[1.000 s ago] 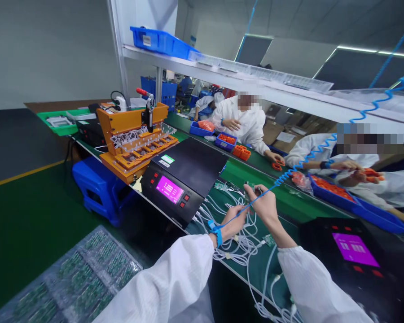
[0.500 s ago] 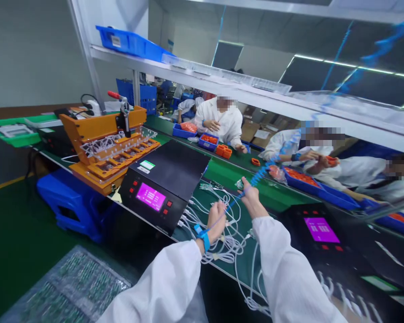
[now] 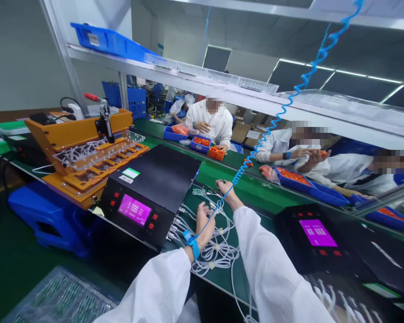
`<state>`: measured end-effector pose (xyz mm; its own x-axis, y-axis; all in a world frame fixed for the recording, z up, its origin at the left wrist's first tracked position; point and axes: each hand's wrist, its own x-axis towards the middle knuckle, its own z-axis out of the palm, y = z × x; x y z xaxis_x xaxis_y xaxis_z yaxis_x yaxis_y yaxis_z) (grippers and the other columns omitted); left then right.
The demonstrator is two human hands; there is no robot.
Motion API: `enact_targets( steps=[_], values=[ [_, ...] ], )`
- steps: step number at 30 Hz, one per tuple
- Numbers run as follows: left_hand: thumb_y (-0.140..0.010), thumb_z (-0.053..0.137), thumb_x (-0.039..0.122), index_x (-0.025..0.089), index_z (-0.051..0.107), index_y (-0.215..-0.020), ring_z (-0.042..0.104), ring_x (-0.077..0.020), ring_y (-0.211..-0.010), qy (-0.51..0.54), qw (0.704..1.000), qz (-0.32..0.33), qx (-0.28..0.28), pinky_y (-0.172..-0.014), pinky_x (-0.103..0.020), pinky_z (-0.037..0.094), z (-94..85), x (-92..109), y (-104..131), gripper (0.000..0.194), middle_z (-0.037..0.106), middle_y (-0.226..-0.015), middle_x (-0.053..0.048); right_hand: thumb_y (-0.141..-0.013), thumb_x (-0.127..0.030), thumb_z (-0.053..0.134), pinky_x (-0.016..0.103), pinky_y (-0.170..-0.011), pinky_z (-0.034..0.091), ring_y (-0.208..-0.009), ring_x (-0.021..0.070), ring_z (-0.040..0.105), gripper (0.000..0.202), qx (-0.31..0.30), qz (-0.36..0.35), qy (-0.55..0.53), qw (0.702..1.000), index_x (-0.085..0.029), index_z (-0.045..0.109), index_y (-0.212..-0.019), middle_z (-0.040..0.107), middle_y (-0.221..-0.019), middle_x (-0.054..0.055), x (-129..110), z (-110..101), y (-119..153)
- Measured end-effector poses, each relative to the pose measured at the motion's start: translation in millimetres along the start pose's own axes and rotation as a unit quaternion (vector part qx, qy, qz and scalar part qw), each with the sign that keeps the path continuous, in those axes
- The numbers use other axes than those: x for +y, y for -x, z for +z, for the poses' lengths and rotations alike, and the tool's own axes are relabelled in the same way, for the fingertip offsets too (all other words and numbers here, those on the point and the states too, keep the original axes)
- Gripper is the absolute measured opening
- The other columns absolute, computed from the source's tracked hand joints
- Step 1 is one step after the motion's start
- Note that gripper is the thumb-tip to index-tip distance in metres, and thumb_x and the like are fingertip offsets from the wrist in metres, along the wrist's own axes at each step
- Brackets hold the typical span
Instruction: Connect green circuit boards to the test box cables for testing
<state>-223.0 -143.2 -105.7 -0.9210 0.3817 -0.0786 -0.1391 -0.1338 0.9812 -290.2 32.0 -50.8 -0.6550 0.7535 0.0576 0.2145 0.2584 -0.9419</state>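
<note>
My left hand (image 3: 205, 224), wearing a blue wrist strap (image 3: 192, 246), is over white cables (image 3: 215, 251) beside the black box with a lit purple screen (image 3: 134, 209). Its fingers are partly curled, and what they hold, if anything, is too small to tell. Farther back, my right hand (image 3: 228, 192) has its fingers pinched at a small board that is mostly hidden. Just left of that hand lie small green circuit boards (image 3: 198, 191) with cables attached. A coiled blue cord (image 3: 272, 121) hangs down in front of my right hand.
An orange fixture (image 3: 97, 157) with a red-handled clamp stands at left. A second black box (image 3: 350, 233) is at right. Across the bench, people in white coats work by blue bins (image 3: 292, 176) of orange parts. A shelf (image 3: 188, 74) crosses above; a blue stool (image 3: 50, 220) stands below left.
The camera view has shifted. My right hand has moved left and back towards the boards, with the small board at its fingertips. My left hand's fingers are more spread.
</note>
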Motion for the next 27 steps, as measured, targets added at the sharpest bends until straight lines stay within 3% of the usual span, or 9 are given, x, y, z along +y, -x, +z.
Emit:
enact_targets(
  steps=[3,7,12,15,20,24,27],
  values=[
    [-0.093,0.059,0.017,0.017,0.057,-0.131,0.062,-0.0236,-0.122,-0.038,0.998,0.046,-0.003,-0.11,-0.037,0.045,3.1,-3.4,-3.3,0.038,0.063,-0.128,-0.016,-0.092,-0.026,0.063,0.025,-0.078,0.052,-0.084,0.0175,0.069,0.02,-0.05,-0.049,0.171,0.983,-0.015,0.068,-0.108,0.075,-0.088,0.007,-1.6,6.9,-9.3],
    [-0.092,0.061,0.017,0.018,0.065,-0.122,0.061,-0.025,-0.122,-0.073,0.994,0.075,-0.013,-0.111,-0.038,0.045,2.4,-9.3,-8.2,0.03,0.064,-0.122,-0.014,-0.092,-0.02,0.064,0.029,-0.093,0.049,-0.112,0.0246,0.069,0.028,-0.118,-0.1,0.356,0.922,-0.016,0.069,-0.119,0.075,-0.117,0.016,0.7,15.4,-9.8],
    [-0.093,0.059,0.014,0.016,0.065,-0.118,0.062,-0.0243,-0.121,-0.06,0.995,0.075,-0.005,-0.109,-0.038,0.047,2.8,-11.2,-14.2,0.025,0.063,-0.122,-0.015,-0.095,-0.015,0.057,0.033,-0.093,0.049,-0.113,0.0268,0.069,0.038,-0.146,-0.141,0.519,0.831,-0.015,0.061,-0.132,0.071,-0.123,0.019,2.0,13.7,7.6],
    [-0.094,0.057,0.013,0.015,0.063,-0.118,0.065,-0.0231,-0.116,-0.028,0.998,0.052,0.008,-0.101,-0.035,0.052,4.4,-3.6,-20.3,0.024,0.064,-0.123,-0.016,-0.097,-0.011,0.048,0.03,-0.088,0.049,-0.11,0.0245,0.069,0.042,-0.153,-0.184,0.559,0.794,-0.018,0.057,-0.137,0.067,-0.131,0.017,-6.8,1.5,25.0],
    [-0.098,0.057,0.021,0.016,0.059,-0.124,0.067,-0.0199,-0.104,-0.021,0.998,0.024,0.051,-0.096,-0.033,0.053,4.1,20.5,-31.8,0.026,0.062,-0.131,-0.017,-0.095,-0.008,0.041,0.03,-0.079,0.049,-0.104,0.0233,0.07,0.05,-0.145,-0.248,0.58,0.762,-0.021,0.052,-0.142,0.056,-0.143,0.014,-28.4,-24.6,64.7],
    [-0.105,0.048,0.034,0.019,0.062,-0.113,0.068,-0.0185,-0.087,-0.011,0.999,0.036,0.002,-0.085,-0.029,0.052,7.2,33.2,-32.1,0.022,0.071,-0.108,-0.01,-0.096,-0.011,0.043,0.029,-0.068,0.048,-0.093,0.0221,0.071,0.044,-0.125,-0.296,0.583,0.746,-0.021,0.056,-0.136,0.058,-0.139,0.014,-33.5,-36.9,92.0],
    [-0.106,0.043,0.03,0.021,0.061,-0.095,0.066,-0.0199,-0.086,-0.062,0.994,0.091,-0.005,-0.082,-0.029,0.05,9.8,36.2,-25.4,0.023,0.071,-0.096,-0.008,-0.099,-0.019,0.046,0.027,-0.062,0.045,-0.084,0.0195,0.071,0.033,-0.113,-0.321,0.578,0.742,-0.021,0.06,-0.128,0.062,-0.133,0.012,-26.1,-43.6,101.7]
  ],
)
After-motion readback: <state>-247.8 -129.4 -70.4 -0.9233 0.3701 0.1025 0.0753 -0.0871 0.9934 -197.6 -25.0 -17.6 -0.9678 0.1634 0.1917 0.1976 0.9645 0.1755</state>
